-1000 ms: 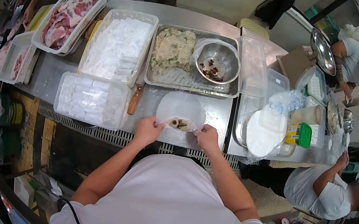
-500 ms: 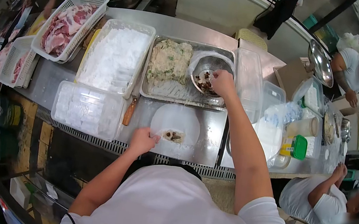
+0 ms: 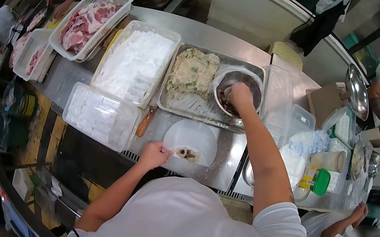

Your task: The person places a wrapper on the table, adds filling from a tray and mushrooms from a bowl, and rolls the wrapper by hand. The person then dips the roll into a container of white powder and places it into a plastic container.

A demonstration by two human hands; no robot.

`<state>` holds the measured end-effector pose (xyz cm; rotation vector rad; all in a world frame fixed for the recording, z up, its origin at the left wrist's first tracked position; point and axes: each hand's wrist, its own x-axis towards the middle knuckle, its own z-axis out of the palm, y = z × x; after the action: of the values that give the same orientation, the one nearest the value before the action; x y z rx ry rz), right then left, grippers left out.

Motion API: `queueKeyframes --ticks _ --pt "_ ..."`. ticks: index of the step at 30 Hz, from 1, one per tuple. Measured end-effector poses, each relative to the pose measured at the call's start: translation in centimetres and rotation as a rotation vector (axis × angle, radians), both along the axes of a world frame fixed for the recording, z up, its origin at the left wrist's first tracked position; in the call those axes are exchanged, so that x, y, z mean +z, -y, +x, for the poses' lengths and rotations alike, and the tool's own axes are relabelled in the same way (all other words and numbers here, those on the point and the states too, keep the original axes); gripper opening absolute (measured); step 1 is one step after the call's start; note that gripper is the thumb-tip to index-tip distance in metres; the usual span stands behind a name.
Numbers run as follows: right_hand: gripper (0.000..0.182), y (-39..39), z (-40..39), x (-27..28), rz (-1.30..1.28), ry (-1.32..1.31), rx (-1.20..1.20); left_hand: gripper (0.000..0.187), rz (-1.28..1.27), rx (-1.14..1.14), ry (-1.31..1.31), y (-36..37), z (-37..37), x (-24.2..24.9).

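Note:
A thin round white wrapper point(image 3: 192, 136) lies on the steel table, with a small heap of pale filling and dark brown pieces point(image 3: 188, 154) near its front edge. My left hand point(image 3: 156, 156) pinches the wrapper's left edge between thumb and fingers. Over to the right, my right hand point(image 3: 241, 98) reaches into a metal bowl point(image 3: 258, 91) holding dark brown pieces. Its fingers are bent together, and their tips are hidden among the pieces. The bowl sits on a plastic sheet in a metal tray point(image 3: 177, 107), beside a mound of pale filling flecked with green point(image 3: 193, 71).
Left stand a tub of white powder point(image 3: 138, 54), a lidded box of white rolls point(image 3: 100, 116) and a basket of raw meat point(image 3: 87, 26). A wooden-handled tool point(image 3: 145, 122) lies near the wrapper. Clear containers point(image 3: 277, 100) and a green-lidded tub point(image 3: 321, 181) stand right. Other people work on both sides.
My right hand has gone deeper into the bowl, covering more of the brown pieces. My left hand keeps its pinch on the wrapper. The whole view has shifted and tilted slightly.

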<state>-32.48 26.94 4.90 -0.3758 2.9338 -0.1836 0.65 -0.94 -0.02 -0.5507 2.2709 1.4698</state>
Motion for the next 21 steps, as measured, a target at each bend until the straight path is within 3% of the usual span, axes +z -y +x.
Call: queueKeyframes --ticks 1,4,5,9,13,16,18,20,21 --pt "0.024 -0.2 -0.1 -0.2 -0.04 -0.007 -0.061 0.025 0.002 -0.013 0.008 0.2 0.1 -0.3" --pt "0.03 -1.5 1.0 1.6 -0.679 0.22 -0.346 0.025 0.0 -0.048 0.026 0.4 -0.1 -1.1" --pt "0.028 -2.4 0.8 -0.3 -0.944 0.31 -0.356 0.025 -0.011 -0.053 0.026 0.4 -0.1 -1.2" --pt "0.021 -2.4 5.9 3.4 -1.343 0.533 -0.448 0.025 -0.037 -0.037 0.001 0.1 -0.2 0.8" --pt "0.022 -2.2 9.9 6.6 -1.393 0.88 -0.442 0.025 0.011 -0.023 -0.017 0.0 -0.4 1.2" --pt "0.023 -0.5 14.3 6.5 -1.27 0.995 -0.3 0.025 -0.012 -0.05 -0.026 0.1 -0.3 1.0" --pt "0.023 0.8 17.6 5.1 -1.102 0.965 -0.135 0.024 0.01 -0.053 -0.043 0.2 -0.3 0.7" --pt "0.022 2.1 20.7 2.1 -0.925 0.921 -0.116 0.024 -0.009 -0.074 -0.059 0.3 -0.3 0.9" --pt "0.023 2.9 22.2 2.1 -0.776 0.77 -0.02 0.024 -0.018 -0.085 -0.067 0.3 -0.3 0.9"
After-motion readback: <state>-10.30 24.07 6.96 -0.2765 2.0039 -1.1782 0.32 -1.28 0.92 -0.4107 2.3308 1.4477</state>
